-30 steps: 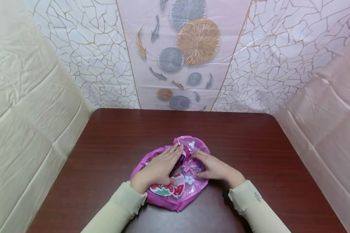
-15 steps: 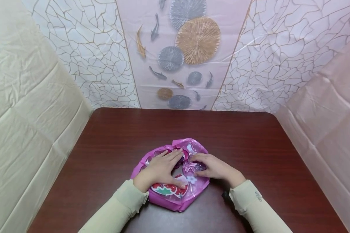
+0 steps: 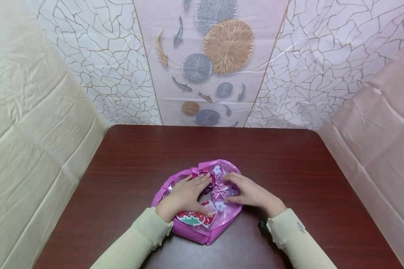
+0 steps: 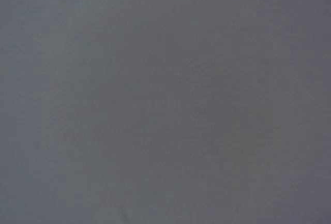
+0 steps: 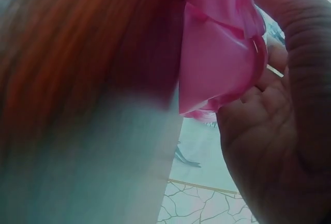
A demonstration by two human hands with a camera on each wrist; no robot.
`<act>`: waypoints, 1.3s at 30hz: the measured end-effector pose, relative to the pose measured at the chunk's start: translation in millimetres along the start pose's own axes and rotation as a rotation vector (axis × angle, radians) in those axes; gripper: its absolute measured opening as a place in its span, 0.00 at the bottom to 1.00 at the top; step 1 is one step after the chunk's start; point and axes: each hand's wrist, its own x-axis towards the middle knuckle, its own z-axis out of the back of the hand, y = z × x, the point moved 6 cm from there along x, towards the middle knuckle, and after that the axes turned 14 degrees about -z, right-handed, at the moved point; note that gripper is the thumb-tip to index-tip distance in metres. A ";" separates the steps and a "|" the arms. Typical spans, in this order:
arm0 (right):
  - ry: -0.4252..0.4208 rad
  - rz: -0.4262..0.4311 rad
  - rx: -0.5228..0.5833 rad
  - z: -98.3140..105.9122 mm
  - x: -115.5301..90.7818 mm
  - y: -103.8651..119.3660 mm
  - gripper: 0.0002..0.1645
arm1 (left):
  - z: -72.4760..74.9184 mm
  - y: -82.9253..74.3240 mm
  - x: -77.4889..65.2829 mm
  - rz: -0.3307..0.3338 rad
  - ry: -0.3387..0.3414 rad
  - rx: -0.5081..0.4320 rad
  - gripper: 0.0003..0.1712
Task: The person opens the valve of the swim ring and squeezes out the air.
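Observation:
A limp, partly deflated pink swim ring (image 3: 227, 221) lies on the table, its clear top printed with white flowers and a strawberry picture (image 3: 192, 219). My left hand (image 3: 183, 196) rests on the ring's left part, fingers straight and pointing to the far side, thumb spread over the strawberry print. From the right, my right hand (image 3: 252, 192) holds the ring's side with curved fingers and thumb, the vinyl creased between them. In the right wrist view, pink vinyl (image 5: 220, 61) bulges beside the thumb and palm (image 5: 258, 131). The left wrist view is a grey blur.
The dark red-brown table (image 3: 138, 149) has rounded far corners. Patterned cloth (image 3: 121, 74) hangs behind it, and pale quilted cloth (image 3: 37, 149) runs along both sides. A small black object (image 3: 263, 227) sits under the right wrist.
My left hand has pressed flatter onto the ring, its thumb sliding right over the strawberry print. The far part of the ring has sunk slightly. My right fingertips have spread a little from the thumb.

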 end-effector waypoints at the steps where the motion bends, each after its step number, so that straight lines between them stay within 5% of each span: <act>1: 0.007 -0.008 0.000 -0.6 0.2 -0.6 0.38 | 0.2 -0.3 0.0 0.000 0.005 0.000 0.71; 11: 0.070 -0.085 0.016 -5.4 4.6 -5.4 0.38 | 0.7 -0.8 0.1 -0.001 0.014 -0.009 0.70; 39: 0.078 -0.099 0.003 -4.5 6.3 -6.5 0.35 | -3.4 2.3 0.9 0.011 0.048 -0.022 0.70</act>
